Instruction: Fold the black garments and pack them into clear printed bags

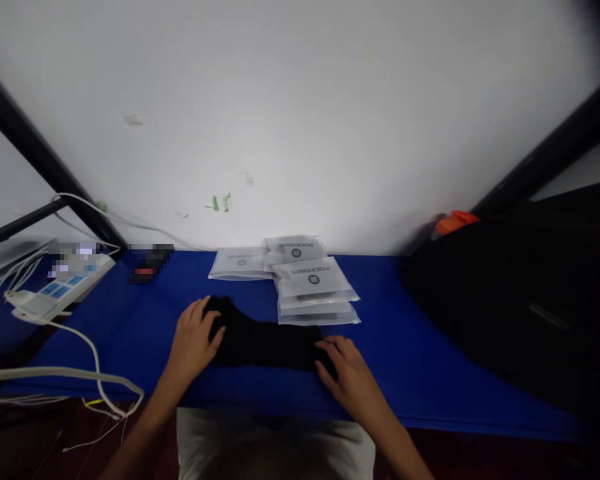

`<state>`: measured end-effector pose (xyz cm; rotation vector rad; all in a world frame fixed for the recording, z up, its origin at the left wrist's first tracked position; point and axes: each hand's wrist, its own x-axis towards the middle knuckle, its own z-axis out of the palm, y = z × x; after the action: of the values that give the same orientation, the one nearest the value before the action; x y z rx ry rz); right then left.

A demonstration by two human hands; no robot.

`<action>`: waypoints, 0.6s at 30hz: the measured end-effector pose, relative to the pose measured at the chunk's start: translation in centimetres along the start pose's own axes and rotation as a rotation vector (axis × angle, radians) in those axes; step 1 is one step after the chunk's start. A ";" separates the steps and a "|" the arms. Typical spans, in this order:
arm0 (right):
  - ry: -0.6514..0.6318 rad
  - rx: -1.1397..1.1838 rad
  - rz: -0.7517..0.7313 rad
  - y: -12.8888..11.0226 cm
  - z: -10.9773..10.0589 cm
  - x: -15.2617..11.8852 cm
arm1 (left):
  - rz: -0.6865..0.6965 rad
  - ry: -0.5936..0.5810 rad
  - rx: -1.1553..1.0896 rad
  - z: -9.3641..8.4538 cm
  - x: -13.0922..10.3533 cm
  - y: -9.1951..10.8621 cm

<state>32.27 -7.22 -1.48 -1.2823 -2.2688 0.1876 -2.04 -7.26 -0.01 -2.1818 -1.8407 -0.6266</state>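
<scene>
A long piece of black fabric lies stretched sideways on the blue table, its exact kind unclear. My left hand holds its left end, thumb and fingers curled about the bunched edge. At the opposite end, my right hand grips the fabric between thumb and fingers; the fingertips partly sink into the dark cloth. Just beyond the fabric, several frosted zip bags printed ROCKBROS are stacked unevenly. Another such bag lies to their left.
A white power strip with cables sits at the left, beside a dark, blurred-out object. A large black mass covers the table's right side, with something orange behind it. The white wall closes off the back.
</scene>
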 end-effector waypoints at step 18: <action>0.050 0.168 -0.031 1.7 -3.4 0.0 | 0.192 -0.503 -0.356 -1.9 1.5 2.5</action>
<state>35.25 -6.75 0.78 -1.1521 -2.1793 0.3242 0.27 -7.27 2.64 -2.9297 -1.8028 -0.4145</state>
